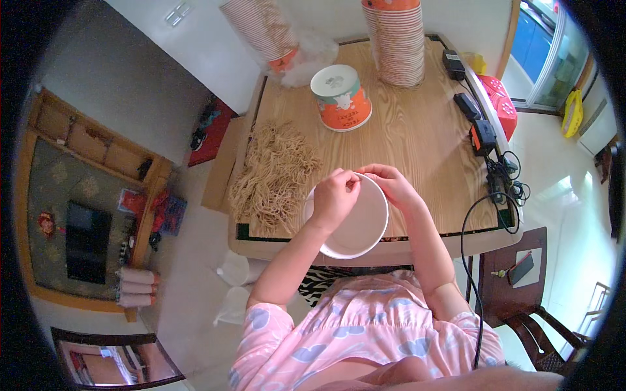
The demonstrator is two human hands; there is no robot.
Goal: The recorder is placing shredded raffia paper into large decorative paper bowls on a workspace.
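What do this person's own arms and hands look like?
The left hand and right hand are bare. The forearms are bare too, coming out of short, shiny pink sleeves with rounded bluish shapes on them.

The open paper bucket (358, 228) is smooth, matt white inside. Beside it, the cord strands (274, 179) look fibrous and rough. The tabletop (407, 146) shows smooth wood grain, the power adapter (453, 65) black plastic, the dress (365, 326) satiny cloth, the floor (548, 189) glossy.
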